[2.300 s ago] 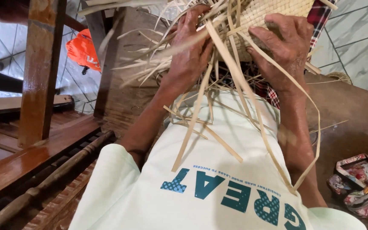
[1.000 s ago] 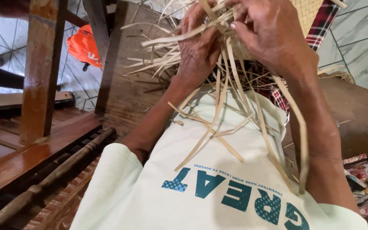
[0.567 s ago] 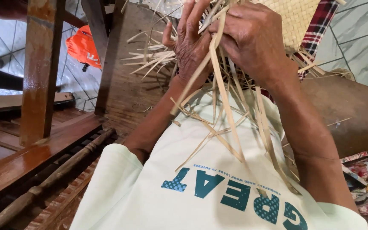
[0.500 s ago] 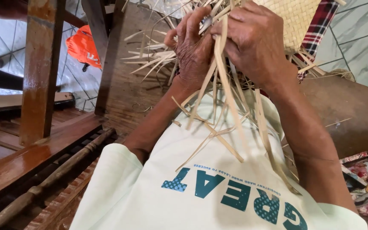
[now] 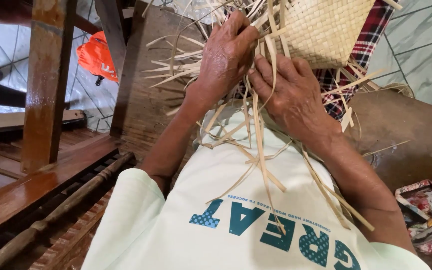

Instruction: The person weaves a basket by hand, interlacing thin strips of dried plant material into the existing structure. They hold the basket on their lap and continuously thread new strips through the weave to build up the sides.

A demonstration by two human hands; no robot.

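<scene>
Nearest, a pale shirt [image 5: 256, 220] with teal lettering, draped with roughly a dozen loose ends of straw strips [image 5: 258, 150] trailing down from the work. Compared with half a second ago, hands lower in view and drawn a little apart: then pressed together over the strands, now the right one slid down and to the right, with more of the weave uncovered above. Left hand [image 5: 226, 57] curled nearly closed over a bunch of strips at the weave's ragged edge, fingertips tucked among them. Right hand [image 5: 291, 97] half closed just below and beside it, one long strip pinched between thumb and fingers and running down over the shirt (exact finger grip partly hidden by straw). Two hands, both on the strips, nearly touching each other. Beyond them, one woven basket [image 5: 326, 30], checker-plaited and pale yellow, held up at top centre against a red plaid cloth [image 5: 366, 45]. To the left, one upright wooden post [image 5: 43, 85] on dark wooden boards, one round wooden stick [image 5: 61, 210] lying along them. Far left, one orange bag [image 5: 96, 57] on the tiled floor. At the right edge, one flowered pouch [image 5: 426, 210].
</scene>
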